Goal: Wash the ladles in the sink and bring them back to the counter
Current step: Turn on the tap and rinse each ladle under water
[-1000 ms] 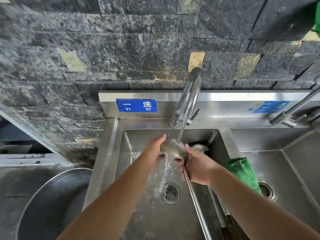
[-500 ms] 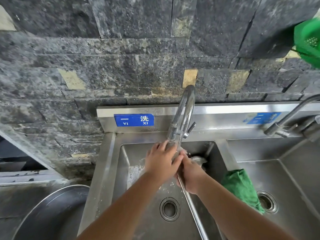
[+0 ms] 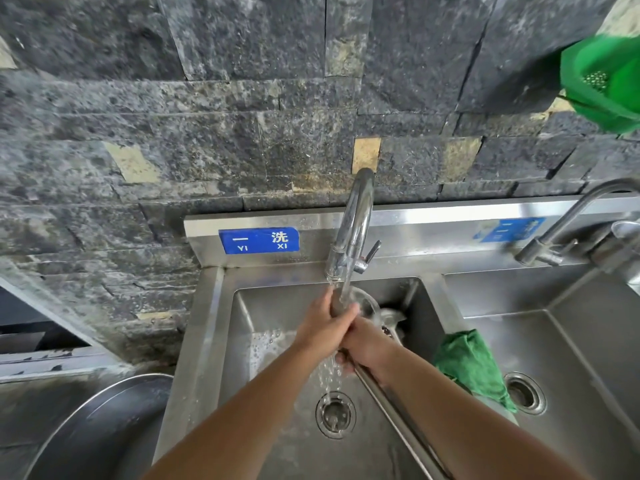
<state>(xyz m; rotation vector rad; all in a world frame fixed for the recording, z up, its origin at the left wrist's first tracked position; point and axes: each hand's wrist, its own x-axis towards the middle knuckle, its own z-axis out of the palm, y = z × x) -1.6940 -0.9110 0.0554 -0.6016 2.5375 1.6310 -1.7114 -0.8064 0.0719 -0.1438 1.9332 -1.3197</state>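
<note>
Both hands [image 3: 341, 336] grip a shiny steel ladle [image 3: 360, 303] under running water.

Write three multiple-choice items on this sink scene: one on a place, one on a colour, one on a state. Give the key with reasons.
1. Where does the green cloth lie?
A. on the divider between the two basins
B. in the round basin at left
C. over the faucet

2. What colour is the sign behind the left basin?
A. red
B. blue
C. yellow

3. What is the faucet doing?
A. shut off
B. dripping onto the cloth
C. running onto the ladle

Key: 1 A, it drapes over the ridge between basins; 2 B, white characters on blue; 3 C, a stream falls past both hands.
</note>
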